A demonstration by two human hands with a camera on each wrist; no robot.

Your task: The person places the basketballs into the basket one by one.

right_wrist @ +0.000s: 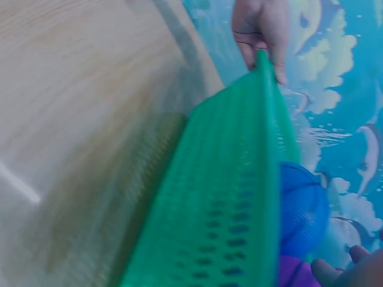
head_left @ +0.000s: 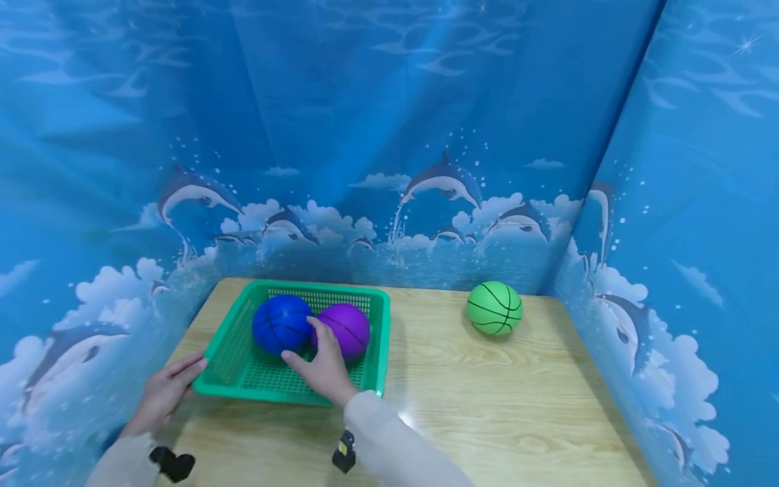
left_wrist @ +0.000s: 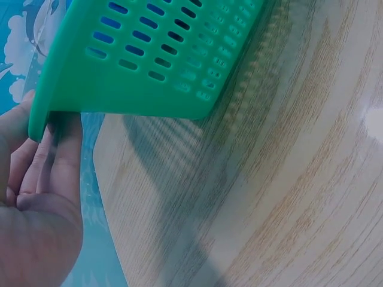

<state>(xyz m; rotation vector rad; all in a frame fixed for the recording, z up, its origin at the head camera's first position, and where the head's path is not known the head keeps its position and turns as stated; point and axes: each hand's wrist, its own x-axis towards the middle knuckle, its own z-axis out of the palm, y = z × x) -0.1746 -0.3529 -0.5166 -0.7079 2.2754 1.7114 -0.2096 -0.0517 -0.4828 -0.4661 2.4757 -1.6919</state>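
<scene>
A green plastic basket [head_left: 383, 338] with slotted walls stands on the left part of the table. Inside it a blue ball [head_left: 276, 323] and a purple ball [head_left: 353, 328], both with black seam lines, lie side by side. My left hand [head_left: 164, 392] grips the basket's rim at the near left corner, thumb on top and fingers beneath, as the left wrist view shows. Over the basket reaches my right hand [head_left: 325, 365], thumb and forefinger spread apart. Its fingertips are right by the two balls, overlapping the purple one's left side and the blue one's lower right edge.
A light green ball [head_left: 495, 308] with black lines rests near the back right of the wooden table [head_left: 487, 406]. Blue curtains [head_left: 365, 135] printed with dolphins hang behind the table and along its sides.
</scene>
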